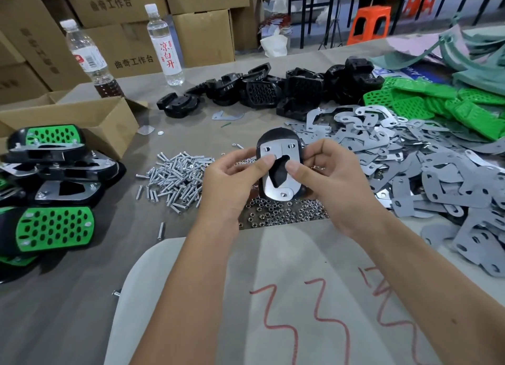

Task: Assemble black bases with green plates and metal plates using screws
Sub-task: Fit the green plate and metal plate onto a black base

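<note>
A black base with a metal plate laid on it, held up between my two hands above the table.

My left hand and right hand grip its sides, thumbs pressing the plate. Below it lie loose screws in a pile to the left and small nuts underneath. Farther back sits a heap of black bases; to the right, grey metal plates and bright green plates. Finished assemblies are stacked at far left.
</note>
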A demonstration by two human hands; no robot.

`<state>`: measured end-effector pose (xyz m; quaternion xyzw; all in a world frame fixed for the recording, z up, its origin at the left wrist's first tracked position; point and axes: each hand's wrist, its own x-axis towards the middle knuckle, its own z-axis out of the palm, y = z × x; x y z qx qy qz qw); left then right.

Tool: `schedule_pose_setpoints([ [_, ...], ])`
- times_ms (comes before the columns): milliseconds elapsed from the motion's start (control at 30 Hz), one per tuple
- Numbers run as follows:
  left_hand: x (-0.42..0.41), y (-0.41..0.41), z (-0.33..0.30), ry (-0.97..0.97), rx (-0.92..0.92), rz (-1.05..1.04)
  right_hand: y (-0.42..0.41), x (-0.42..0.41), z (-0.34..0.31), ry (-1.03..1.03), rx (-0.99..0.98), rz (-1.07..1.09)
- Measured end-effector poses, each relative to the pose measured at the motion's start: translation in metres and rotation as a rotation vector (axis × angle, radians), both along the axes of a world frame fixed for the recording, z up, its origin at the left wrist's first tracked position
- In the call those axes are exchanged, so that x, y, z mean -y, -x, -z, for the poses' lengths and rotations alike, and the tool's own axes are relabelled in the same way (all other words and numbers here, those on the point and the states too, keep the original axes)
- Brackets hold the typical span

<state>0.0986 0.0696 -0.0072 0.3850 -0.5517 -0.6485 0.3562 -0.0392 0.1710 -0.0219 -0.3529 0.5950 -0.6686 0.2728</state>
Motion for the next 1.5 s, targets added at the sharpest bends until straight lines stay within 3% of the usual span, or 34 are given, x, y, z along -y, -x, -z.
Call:
schedule_pose_setpoints([
  [100,-0.004,0.000,-0.005,-0.197,-0.115,0.162,0.000,-0.002,-0.002,-0.002,-0.008,-0.064],
  [233,-0.002,0.000,-0.008,-0.170,-0.102,0.047,0.002,-0.002,-0.007,-0.032,-0.058,-0.135],
  [267,-0.001,0.000,-0.008,-0.144,-0.080,0.005,0.005,-0.003,-0.007,-0.064,-0.186,-0.116],
  [367,0.001,-0.003,-0.007,-0.126,-0.038,-0.122,0.018,-0.007,-0.004,-0.292,-0.817,-0.111],
  [400,0.002,-0.004,-0.008,-0.131,-0.035,-0.144,0.019,-0.009,-0.004,-0.370,-0.923,-0.165],
  [500,0.002,-0.005,-0.009,-0.148,-0.035,-0.153,0.017,-0.008,-0.006,-0.445,-0.950,-0.260],
  [667,0.002,-0.003,-0.006,-0.172,-0.040,-0.126,0.015,-0.007,-0.008,-0.435,-1.000,-0.240],
  [733,0.003,-0.003,-0.005,-0.163,-0.020,-0.087,0.014,-0.007,-0.006,-0.349,-0.891,-0.134],
  [800,0.003,-0.002,-0.005,-0.141,0.011,-0.044,0.014,-0.006,-0.007,-0.187,-0.639,-0.018],
  [933,-0.003,0.002,-0.003,-0.096,0.044,0.025,0.011,-0.005,-0.008,0.036,-0.330,0.040],
  [1500,-0.010,0.004,0.001,-0.117,0.000,0.160,0.008,-0.001,-0.003,0.087,-0.251,0.037],
])
